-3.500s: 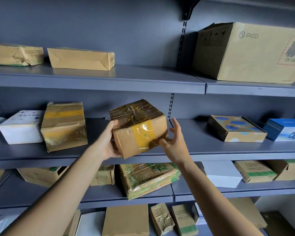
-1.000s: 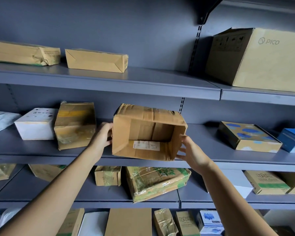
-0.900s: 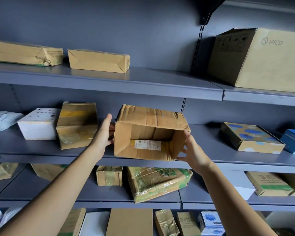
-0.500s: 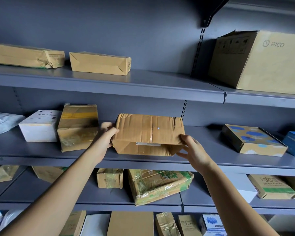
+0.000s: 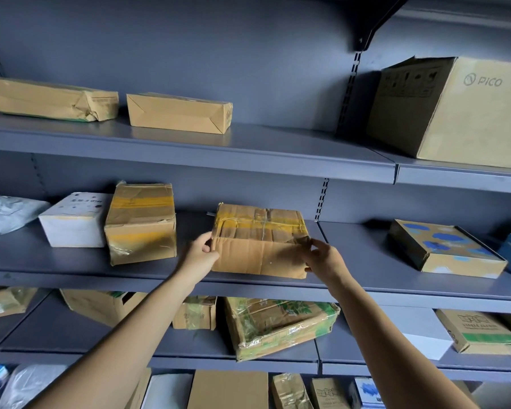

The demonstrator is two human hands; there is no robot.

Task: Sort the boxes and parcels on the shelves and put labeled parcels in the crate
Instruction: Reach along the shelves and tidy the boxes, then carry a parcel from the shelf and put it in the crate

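Fingers [image 5: 203, 239] of the left hand [image 5: 199, 255] and right hand [image 5: 325, 258] pinch the taped box [image 5: 260, 252] at its front corners, mid-frame, on the middle shelf [image 5: 366, 250]. No crate is visible, so most sorting likely remains.

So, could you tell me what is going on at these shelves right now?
A person is sorting parcels on grey metal shelves. Their left hand and right hand grip the two front corners of a worn brown cardboard box with yellow tape, which sits on the middle shelf. No label shows on its visible faces.
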